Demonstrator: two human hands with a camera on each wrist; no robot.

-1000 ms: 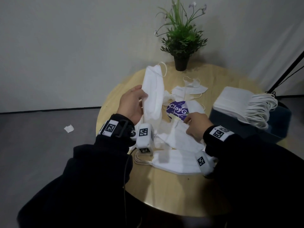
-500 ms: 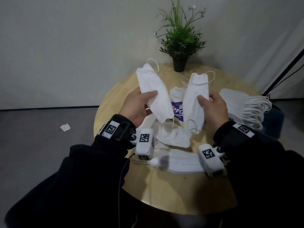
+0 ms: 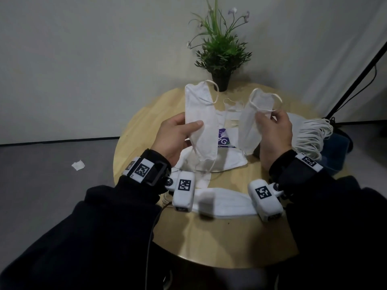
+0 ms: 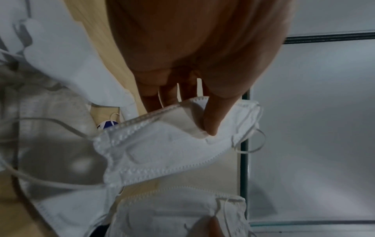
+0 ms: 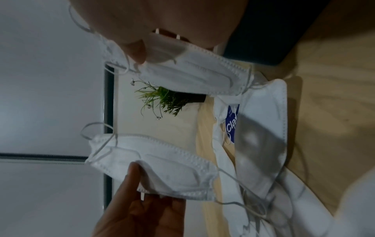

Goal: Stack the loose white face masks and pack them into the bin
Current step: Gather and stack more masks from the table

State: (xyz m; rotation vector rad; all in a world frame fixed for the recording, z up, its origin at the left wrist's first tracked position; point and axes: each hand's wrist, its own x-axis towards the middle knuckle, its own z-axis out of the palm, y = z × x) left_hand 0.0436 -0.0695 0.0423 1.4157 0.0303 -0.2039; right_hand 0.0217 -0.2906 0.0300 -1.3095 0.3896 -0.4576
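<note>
Over the round wooden table (image 3: 219, 237), my left hand (image 3: 188, 130) pinches one folded white mask (image 3: 201, 114) upright, thumb on its front. My right hand (image 3: 266, 124) pinches a second white mask (image 3: 249, 124) beside it, a gap between the two. In the left wrist view the thumb (image 4: 213, 118) presses that hand's mask (image 4: 172, 147). The right wrist view has the right hand's mask (image 5: 192, 70) at the top and the other mask (image 5: 162, 165) below. Loose masks (image 3: 226, 162) lie on the table under my hands. A tall mask stack (image 3: 305, 130) sits in the dark blue bin (image 3: 333, 151) at the right.
A potted plant (image 3: 222, 59) stands at the table's far edge. A purple printed packet (image 3: 224, 141) lies among the loose masks. One more mask (image 3: 226, 204) lies near the front, between my wrists. A black stand leg (image 3: 356, 80) slants at the far right.
My right hand took a mask from the table pile and lifted it beside the one in my left hand. Both masks now hang upright, side by side.
</note>
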